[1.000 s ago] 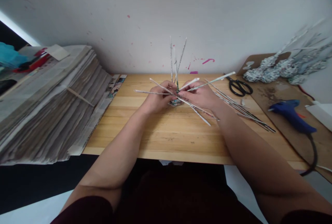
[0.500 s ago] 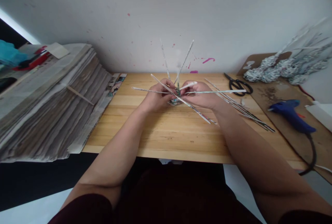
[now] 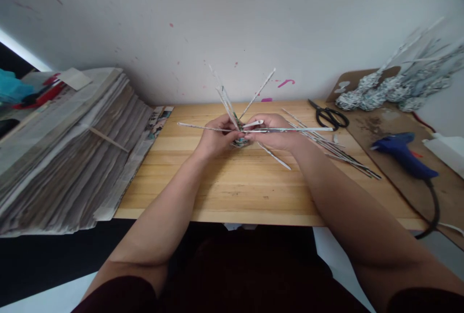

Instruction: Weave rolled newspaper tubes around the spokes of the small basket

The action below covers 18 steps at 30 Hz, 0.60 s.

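Where hands (image 3: 216, 135) (image 3: 272, 131) pinch, speckled white spokes (image 3: 258, 93) splay.

Paper sticks (image 3: 290, 130), clock centre: white, speckled grey. Wall (image 3: 232, 22), 12 o'clock: pale grey, pink-magenta spatters. Tabletop (image 3: 232, 185), 6 o'clock: honey-yellow, banded grain. Paper stack (image 3: 83, 172), 9 o'clock: grey-brown layered stripes. Scissors (image 3: 320, 109), 2–3 o'clock: black. Glue gun (image 3: 406, 155), 3 o'clock: blue.

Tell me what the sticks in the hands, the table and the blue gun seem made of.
Sticks: probably tightly rolled printed paper, matt; they are white with speckled markings.
Table: wood or a wood-look board, smooth with a low sheen; pale strips and grain show.
Blue gun: likely moulded plastic, fairly dull; its even colour and rounded shape suggest it.
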Tool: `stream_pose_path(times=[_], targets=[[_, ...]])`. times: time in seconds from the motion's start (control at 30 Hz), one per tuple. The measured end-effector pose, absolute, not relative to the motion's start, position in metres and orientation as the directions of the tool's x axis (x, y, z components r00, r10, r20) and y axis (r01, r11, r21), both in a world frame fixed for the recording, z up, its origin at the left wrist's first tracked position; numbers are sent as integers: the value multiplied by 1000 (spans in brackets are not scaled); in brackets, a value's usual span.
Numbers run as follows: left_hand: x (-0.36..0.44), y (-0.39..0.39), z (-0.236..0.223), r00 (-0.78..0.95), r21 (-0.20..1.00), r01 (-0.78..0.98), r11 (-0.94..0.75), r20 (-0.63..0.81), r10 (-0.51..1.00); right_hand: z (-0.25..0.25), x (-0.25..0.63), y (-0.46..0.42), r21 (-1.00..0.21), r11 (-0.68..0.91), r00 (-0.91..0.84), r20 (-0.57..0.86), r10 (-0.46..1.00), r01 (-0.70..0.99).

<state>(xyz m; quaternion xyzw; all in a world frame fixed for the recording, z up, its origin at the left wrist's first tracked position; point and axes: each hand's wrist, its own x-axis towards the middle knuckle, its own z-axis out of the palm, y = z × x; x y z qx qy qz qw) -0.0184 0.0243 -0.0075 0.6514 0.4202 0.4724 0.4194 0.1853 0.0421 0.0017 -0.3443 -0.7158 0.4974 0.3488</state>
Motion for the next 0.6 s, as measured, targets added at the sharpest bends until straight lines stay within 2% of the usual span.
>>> stream_pose_path(times=[0.13, 0.3, 0.4, 0.5, 0.6], targets=[[-18, 24, -9, 189, 932, 192, -307, 272, 944, 1, 184, 44, -946, 291, -463, 196, 864, 143], [-13, 21, -10, 133, 934, 198, -297, 275, 952, 2, 186, 45, -981, 186, -459, 140, 877, 56], [-10, 19, -11, 92, 921, 257, -294, 279, 956, 3, 185, 45, -980, 189, -480, 137, 867, 62], [-9, 19, -13, 71, 908, 295, -299, 291, 954, 3, 180, 44, -997, 79, -426, 60, 903, 27], [-8, 19, -13, 69, 904, 299, -306, 299, 952, 2, 172, 43, -993, -79, -354, -42, 934, -90]])
